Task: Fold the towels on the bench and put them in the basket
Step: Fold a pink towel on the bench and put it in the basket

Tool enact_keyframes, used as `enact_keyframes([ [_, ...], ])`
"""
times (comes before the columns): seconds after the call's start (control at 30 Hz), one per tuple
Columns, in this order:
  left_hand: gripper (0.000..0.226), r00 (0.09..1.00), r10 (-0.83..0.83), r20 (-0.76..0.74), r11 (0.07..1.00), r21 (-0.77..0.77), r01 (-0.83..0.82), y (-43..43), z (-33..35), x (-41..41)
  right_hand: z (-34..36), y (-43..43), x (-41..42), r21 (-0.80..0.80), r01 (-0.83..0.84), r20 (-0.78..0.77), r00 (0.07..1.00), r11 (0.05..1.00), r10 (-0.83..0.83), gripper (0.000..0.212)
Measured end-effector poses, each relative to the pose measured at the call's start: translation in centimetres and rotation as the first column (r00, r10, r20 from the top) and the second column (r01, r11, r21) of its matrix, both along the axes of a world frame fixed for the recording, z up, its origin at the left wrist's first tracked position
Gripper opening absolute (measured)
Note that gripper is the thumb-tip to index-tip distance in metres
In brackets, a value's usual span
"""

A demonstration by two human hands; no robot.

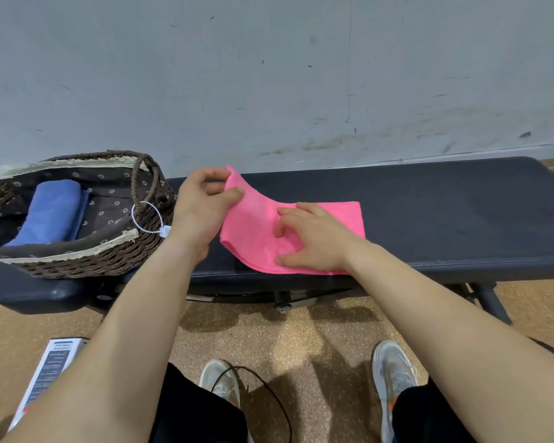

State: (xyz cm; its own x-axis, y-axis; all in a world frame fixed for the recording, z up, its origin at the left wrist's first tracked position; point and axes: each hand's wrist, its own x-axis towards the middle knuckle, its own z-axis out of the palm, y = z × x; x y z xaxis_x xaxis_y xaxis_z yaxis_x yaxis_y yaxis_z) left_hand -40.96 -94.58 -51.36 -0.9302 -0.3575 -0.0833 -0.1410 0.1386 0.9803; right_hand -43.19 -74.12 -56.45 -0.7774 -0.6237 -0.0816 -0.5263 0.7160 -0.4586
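Writing: rows of dark print on the white box [48,369] at the lower left, too small and blurred to read; no brand legible anywhere.
Pink towel [330,219]: lies on the dark bench [445,212] just right of the basket, folded over, far left corner raised off the pad.
Left hand [199,212]: pinches that raised corner between thumb and fingertips.
Right hand [314,241]: rests on top of the pink towel, fingers spread and a little bent, tips pressing the cloth down, thumb near the front edge.
Basket [87,263]: brown wicker with flowered lining, sits at the left end of the bench; left side cut off by the frame edge.
Blue towel [53,212]: folded, lies inside the basket; lower end hidden behind the near rim.
Zip tie [147,219]: white loop hanging on the basket's handle.
Hard to make out: bench frame below the pad, in shadow; black cable [269,394] runs out of the frame at the bottom.
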Motion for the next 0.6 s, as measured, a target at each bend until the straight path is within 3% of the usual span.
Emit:
enact_keyframes([
  [0.2, 0.027, 0.996, -0.061, -0.061, 0.998, 0.014, 0.062, 2.7, 0.3, -0.7, -0.3, -0.5, -0.6, -0.006, 0.006, -0.047, 0.999, 1.000, -0.006, 0.049],
  [0.4, 0.025, 0.989, -0.126, -0.078, 0.989, -0.091, 0.119, 5.7, -0.4, -1.4, 0.9, 5.5, -1.6, -0.066, 0.182, -0.011, 0.983, 0.981, -0.183, 0.039],
  [0.6, 0.027, 0.968, -0.246, -0.039, 0.924, -0.310, 0.222, 9.9, -1.5, -1.7, 0.3, 11.0, -1.3, 0.042, 0.275, 0.018, 0.961, 0.960, -0.276, 0.067],
])
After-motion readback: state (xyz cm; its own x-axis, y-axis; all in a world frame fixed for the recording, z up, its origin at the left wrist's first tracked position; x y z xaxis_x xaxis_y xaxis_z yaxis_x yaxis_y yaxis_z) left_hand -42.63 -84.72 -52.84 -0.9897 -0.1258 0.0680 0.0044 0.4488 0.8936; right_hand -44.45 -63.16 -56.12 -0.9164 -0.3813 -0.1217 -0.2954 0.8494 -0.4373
